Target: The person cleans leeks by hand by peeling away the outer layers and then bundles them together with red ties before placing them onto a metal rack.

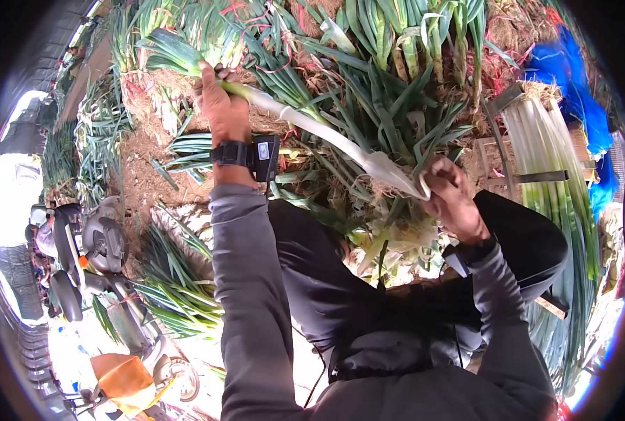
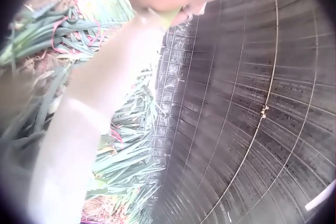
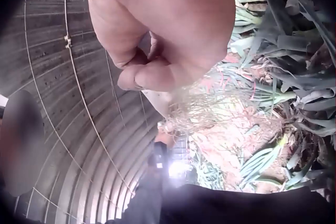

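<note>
One leek spans both hands in my head view. Its long axis slants from far left to near right, with green leaves at the far end and a white shank nearer. The left hand is curled round the green part. The right hand pinches the root end, over the heaped leeks. My left wrist view shows the leek pale and smooth, leaving the closed fist. In the right wrist view, bunched fingers grip above tangled roots.
</note>
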Demonstrator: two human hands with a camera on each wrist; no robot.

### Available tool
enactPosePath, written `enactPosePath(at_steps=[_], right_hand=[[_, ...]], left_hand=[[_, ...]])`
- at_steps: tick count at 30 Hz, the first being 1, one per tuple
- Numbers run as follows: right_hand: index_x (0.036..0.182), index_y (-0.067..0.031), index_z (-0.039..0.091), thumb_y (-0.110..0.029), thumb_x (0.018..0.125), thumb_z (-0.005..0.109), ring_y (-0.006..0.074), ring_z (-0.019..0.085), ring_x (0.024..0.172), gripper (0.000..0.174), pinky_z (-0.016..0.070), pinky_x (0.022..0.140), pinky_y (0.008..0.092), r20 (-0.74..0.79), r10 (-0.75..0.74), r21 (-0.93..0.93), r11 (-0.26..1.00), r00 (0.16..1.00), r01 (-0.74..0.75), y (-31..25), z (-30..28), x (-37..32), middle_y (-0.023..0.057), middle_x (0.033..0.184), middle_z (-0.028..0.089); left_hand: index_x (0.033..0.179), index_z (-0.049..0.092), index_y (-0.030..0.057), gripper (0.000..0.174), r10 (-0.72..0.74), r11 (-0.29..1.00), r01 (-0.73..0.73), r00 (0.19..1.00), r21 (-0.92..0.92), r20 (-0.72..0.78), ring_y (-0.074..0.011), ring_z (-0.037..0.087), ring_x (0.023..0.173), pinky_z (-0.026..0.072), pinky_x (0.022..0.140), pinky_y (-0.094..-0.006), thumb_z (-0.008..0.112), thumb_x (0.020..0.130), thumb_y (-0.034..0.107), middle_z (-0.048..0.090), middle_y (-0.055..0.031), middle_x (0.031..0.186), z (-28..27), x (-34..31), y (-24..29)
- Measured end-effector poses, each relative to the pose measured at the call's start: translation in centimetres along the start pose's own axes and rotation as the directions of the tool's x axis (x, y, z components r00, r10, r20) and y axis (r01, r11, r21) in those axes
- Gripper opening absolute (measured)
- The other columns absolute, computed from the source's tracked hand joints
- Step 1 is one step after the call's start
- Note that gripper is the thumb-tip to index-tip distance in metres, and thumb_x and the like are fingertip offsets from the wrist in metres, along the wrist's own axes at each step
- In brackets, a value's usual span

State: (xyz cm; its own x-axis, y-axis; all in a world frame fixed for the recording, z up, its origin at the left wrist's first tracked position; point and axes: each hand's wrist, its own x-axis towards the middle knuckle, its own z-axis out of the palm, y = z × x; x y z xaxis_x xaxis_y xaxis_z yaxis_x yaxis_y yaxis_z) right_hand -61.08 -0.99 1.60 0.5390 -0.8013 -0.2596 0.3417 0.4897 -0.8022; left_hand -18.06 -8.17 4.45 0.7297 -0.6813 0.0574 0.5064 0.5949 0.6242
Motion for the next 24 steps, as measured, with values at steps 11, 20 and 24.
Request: enactPosePath(at_steps=[11, 20, 24], right_hand=[[0.126, -0.0036, 0.061, -0.027, 0.095, 0.069, 0.0190, 0.069, 0.067, 0.039, 0.0602, 0.062, 0.0326, 0.089, -0.132, -0.886, 0.442, 0.987, 0.139, 2.9, -3.7, 0.8, 0.0121, 0.110, 0.070], [0.151, -0.0110, 0.039, -0.036, 0.085, 0.082, 0.0144, 0.066, 0.080, 0.083, 0.0549, 0.068, 0.0297, 0.401, -0.355, -0.711, 0.461, 0.845, 0.531, 3.1, 3.2, 7.7, 0.0101, 0.127, 0.063], [0.154, -0.0058, 0.036, -0.059, 0.085, 0.070, 0.0146, 0.061, 0.106, 0.094, 0.0492, 0.077, 0.0360, 0.466, 0.225, -0.442, 0.897, 0.856, 0.005, 3.9, 1.9, 6.8, 0.0096, 0.139, 0.052]], left_hand=[[0.102, 0.058, 0.0103, 0.026, 0.096, 0.995, -0.096, 0.994, 0.003, -0.057, -0.0130, 0.054, 0.066, 0.0463, 0.056, -0.0266, 0.078, 0.090, 0.022, 0.059, -0.0023, 0.081, -1.2, 0.8, 1.0], [0.099, 0.047, 0.0036, 0.028, -0.057, 0.991, 0.042, 0.991, -0.129, -0.118, -0.0148, 0.051, 0.068, 0.0488, 0.057, -0.0254, 0.054, 0.105, 0.030, 0.048, -0.0052, 0.080, -1.5, 1.1, 2.1], [0.095, 0.048, 0.0063, 0.023, -0.111, 0.971, 0.082, 0.986, -0.223, -0.123, -0.0148, 0.051, 0.064, 0.0500, 0.060, -0.0251, 0.058, 0.103, 0.025, 0.052, -0.0046, 0.079, -4.0, 2.2, 2.1]])
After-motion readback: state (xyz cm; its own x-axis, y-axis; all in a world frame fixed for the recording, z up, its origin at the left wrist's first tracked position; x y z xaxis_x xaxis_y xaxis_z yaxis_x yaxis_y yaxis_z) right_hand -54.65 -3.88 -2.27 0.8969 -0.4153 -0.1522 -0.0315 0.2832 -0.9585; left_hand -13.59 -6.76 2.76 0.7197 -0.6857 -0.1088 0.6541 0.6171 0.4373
